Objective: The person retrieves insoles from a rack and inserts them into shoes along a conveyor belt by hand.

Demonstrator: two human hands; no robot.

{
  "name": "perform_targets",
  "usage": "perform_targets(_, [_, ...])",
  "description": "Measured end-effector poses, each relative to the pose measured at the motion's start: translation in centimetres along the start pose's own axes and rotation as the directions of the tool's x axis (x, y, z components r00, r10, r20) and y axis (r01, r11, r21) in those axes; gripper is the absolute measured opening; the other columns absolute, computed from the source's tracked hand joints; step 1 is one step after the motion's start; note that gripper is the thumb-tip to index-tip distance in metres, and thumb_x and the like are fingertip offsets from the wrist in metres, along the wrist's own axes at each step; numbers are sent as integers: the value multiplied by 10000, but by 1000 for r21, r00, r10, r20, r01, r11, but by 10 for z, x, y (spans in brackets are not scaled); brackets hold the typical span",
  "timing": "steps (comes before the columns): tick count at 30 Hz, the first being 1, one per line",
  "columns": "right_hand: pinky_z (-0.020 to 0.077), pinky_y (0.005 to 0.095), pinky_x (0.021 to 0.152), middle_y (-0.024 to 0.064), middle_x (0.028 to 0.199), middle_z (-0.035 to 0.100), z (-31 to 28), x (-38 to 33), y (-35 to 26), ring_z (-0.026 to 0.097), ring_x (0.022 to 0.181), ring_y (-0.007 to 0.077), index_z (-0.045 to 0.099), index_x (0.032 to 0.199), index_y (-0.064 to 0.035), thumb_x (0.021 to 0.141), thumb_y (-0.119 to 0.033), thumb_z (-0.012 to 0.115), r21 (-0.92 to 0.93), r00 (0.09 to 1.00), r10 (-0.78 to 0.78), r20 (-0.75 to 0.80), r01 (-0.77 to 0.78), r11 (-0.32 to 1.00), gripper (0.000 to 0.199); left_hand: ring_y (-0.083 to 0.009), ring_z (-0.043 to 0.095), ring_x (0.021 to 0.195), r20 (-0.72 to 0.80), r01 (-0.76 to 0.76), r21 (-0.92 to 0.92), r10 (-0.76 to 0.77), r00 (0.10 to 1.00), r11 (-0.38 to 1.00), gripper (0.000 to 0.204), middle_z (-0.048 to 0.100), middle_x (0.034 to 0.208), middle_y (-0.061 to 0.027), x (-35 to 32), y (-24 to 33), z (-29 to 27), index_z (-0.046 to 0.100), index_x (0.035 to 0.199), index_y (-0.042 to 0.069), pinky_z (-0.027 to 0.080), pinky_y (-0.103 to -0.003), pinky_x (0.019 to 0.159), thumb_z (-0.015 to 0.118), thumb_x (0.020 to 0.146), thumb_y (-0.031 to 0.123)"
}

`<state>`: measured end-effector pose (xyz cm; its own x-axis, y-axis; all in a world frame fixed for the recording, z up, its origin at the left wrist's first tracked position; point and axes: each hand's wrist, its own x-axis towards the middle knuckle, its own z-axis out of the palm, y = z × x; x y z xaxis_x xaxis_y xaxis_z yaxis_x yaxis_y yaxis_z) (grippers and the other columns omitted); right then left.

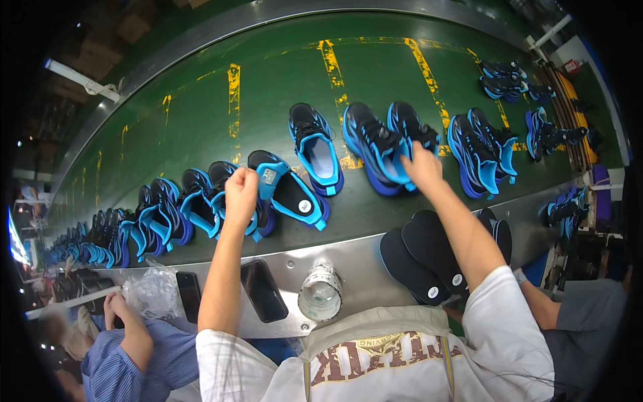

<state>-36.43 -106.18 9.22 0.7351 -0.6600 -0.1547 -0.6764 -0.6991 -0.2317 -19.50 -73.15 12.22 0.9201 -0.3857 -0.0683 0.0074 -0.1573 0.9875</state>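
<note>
My left hand [242, 189] is closed in a fist beside a black sneaker [295, 197] with blue lining. That sneaker's tongue is folded outward, and a round white sticker shows inside at the heel. Whether the fist pinches anything is hidden. To the right, my right hand [423, 167] grips the collar of a black-and-blue sneaker [405, 124], one of a pair; its fingertips are partly hidden. The pair's other sneaker [368, 137] lies against it on the left. Between my hands stands a single sneaker [313, 147] with a pale insole inside.
Sneakers [161, 208] line the green belt [281, 80] on the left, with more pairs [479, 151] on the right. Black insoles [408, 268], a glass jar [320, 298], two phones [264, 291] and a plastic bag [153, 289] lie along the metal edge. People sit on both sides.
</note>
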Motion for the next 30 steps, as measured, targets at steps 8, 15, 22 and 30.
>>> perform_targets(8, [434, 395, 772, 163, 981, 541, -48, -98, 51, 526, 908, 334, 521, 1049, -23, 744, -167, 620, 188, 831, -491, -261, 543, 818, 351, -85, 272, 414, 83, 139, -648, -113, 990, 749, 237, 308, 523, 24, -5, 44, -4, 331, 617, 141, 212, -226, 402, 482, 799, 155])
perform_targets(15, [358, 418, 902, 197, 1150, 428, -43, -252, 86, 425, 1056, 371, 498, 1038, -32, 578, -207, 756, 153, 991, -122, 61, 112, 982, 555, -399, 570, 801, 339, -430, 734, 265, 903, 526, 539, 577, 876, -243, 32, 42, 75, 414, 1158, 22, 464, -439, 668, 626, 755, 310])
perform_targets(22, [427, 377, 802, 183, 1025, 495, -67, -240, 111, 509, 959, 337, 533, 820, -31, 595, -125, 751, 312, 978, -125, -168, 173, 934, 327, -379, 571, 777, 381, -392, 594, 183, 906, 702, 373, 581, 834, -238, 75, 5, 92, 513, 980, -25, 447, -413, 676, 545, 821, 311])
perform_targets(30, [413, 232, 553, 46, 712, 599, -142, -95, 3, 530, 627, 91, 649, 747, 8, 725, -136, 662, 603, 831, -343, 438, 12, 798, 147, -240, 500, 613, 281, -65, 466, -77, 957, 883, 460, 501, 615, -162, 36, -7, 134, 519, 744, -44, 402, -351, 556, 498, 852, 402])
